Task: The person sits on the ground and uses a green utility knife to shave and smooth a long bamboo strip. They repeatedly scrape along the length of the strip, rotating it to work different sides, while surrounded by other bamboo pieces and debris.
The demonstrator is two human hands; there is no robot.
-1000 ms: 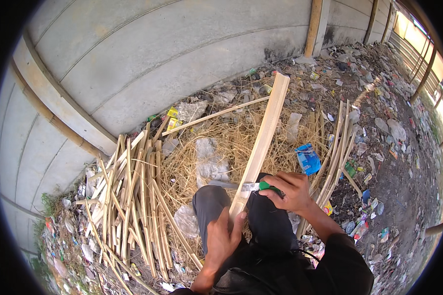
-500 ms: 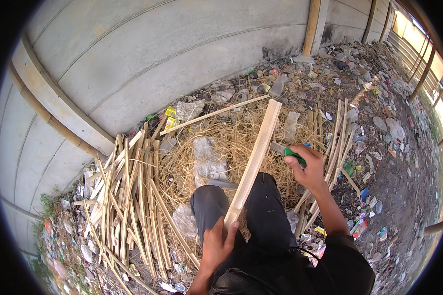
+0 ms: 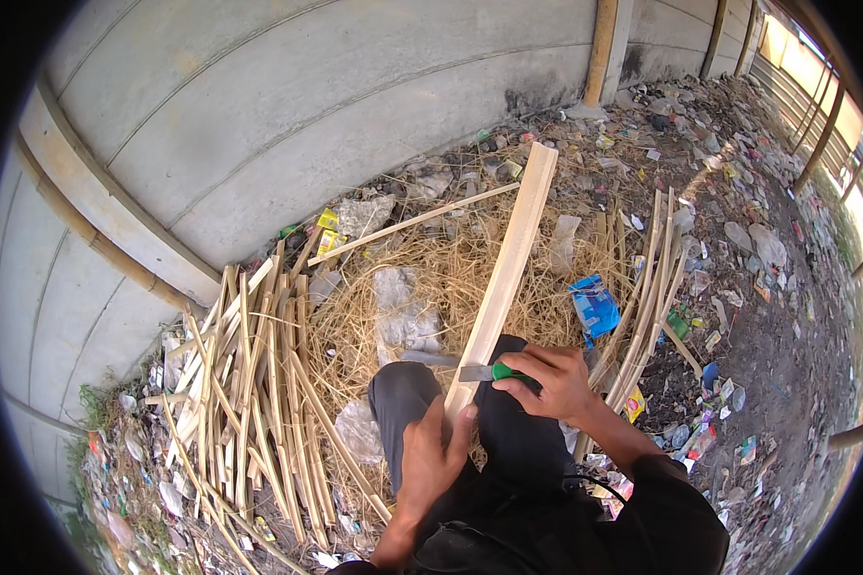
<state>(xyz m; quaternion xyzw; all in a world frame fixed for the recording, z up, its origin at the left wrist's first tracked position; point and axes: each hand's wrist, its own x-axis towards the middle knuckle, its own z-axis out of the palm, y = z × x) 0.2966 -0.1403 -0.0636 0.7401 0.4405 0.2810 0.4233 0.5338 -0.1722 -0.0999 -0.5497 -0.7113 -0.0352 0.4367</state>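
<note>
A long split bamboo strip (image 3: 513, 264) slants up and away from my lap, its pale inner face turned toward me. Around its near end is closed my left hand (image 3: 433, 450), thumb lying along the strip. My right hand (image 3: 551, 381) grips the green handle of a knife (image 3: 474, 374). The grey blade lies across the bamboo, just beyond my left thumb. Part of the strip's near end is hidden by my left hand. Another flat grey blade-like piece (image 3: 430, 358) shows beside my left knee, partly covered.
A heap of bamboo strips (image 3: 259, 402) lies to my left, a smaller bundle (image 3: 647, 287) to my right. Straw-like shavings (image 3: 451, 259) cover the ground ahead, with a blue packet (image 3: 594, 305) on them. Litter is strewn up to the concrete wall (image 3: 355, 105).
My right hand has brought the knife left and nearer, onto the bamboo. The strip's far end has risen higher in view. The blue packet, mostly hidden before, now shows.
</note>
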